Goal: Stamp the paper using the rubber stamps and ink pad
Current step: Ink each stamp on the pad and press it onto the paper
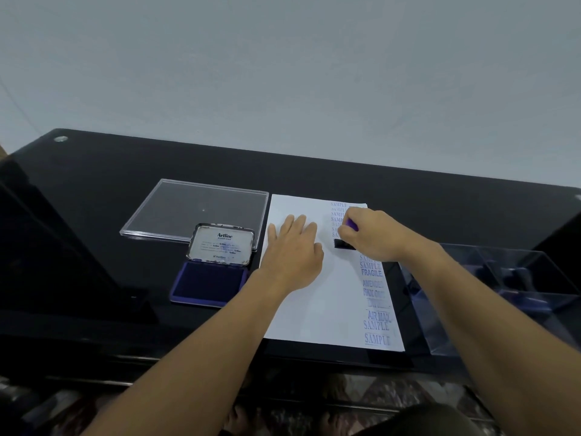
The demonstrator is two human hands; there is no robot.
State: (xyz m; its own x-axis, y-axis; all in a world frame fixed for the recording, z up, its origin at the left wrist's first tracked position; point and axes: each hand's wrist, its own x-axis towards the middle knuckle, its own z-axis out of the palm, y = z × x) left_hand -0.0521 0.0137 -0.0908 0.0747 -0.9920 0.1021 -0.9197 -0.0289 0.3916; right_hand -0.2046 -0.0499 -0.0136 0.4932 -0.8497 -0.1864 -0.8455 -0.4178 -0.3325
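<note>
L hand (292, 250) pins paper (320, 309); R hand (374, 236) grips stamp (343, 243).

Gripping a purple-handled stamp (345, 243) in the curled fingers (353, 217) of the right hand (375, 236), black base down on the white paper (314, 313). Pressing the left hand (292, 251) flat on the sheet just left of those fingers, palm down. Blue prints in a column along the sheet's right edge, both beyond the fingers and nearer than them: SAMPLE, FRAGILE, AIR MAIL. Well left of the fingers, an open ink pad (209, 283) with dark blue felt, lid raised; beyond it, a clear flat cover (195, 209). Right of the fingers, a clear tray (503, 278), contents blurred. All on a glossy black desk (125, 168).
</note>
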